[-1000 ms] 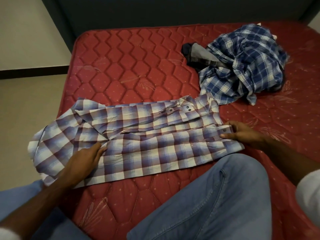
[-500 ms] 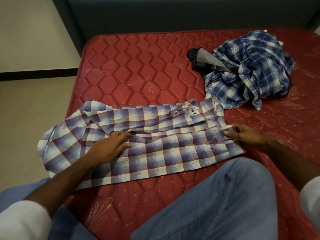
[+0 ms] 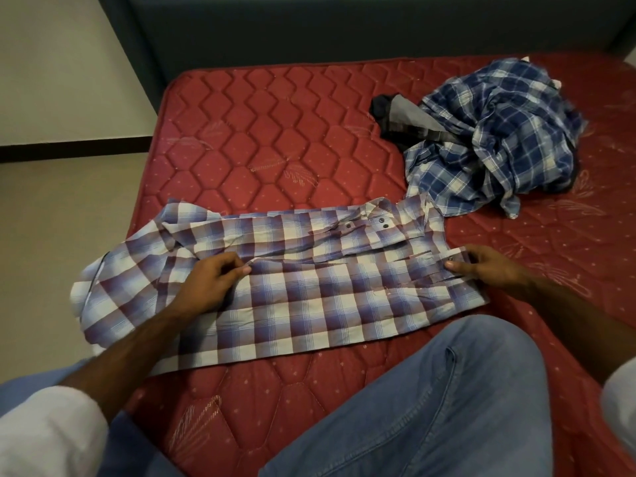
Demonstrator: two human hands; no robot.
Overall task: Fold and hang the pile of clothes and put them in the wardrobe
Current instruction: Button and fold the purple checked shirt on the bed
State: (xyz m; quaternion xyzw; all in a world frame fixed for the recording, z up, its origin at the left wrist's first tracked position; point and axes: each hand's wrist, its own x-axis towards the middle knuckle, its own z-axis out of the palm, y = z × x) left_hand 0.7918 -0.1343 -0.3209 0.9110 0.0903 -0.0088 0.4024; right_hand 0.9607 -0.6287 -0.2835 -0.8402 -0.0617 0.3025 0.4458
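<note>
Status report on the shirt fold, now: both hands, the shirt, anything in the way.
Left hand pinches the purple plaid shirt at its folded edge. Right hand grips the placket end. Shirt flat on red mattress. Blue plaid pile apart, not blocking.

Purple-white checked shirt (image 3: 309, 287), red quilted mattress (image 3: 275, 132)

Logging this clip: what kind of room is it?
Most likely a bedroom: a bare red quilted mattress against a dark padded headboard, with a checked shirt and a crumpled clothes pile on it.
</note>
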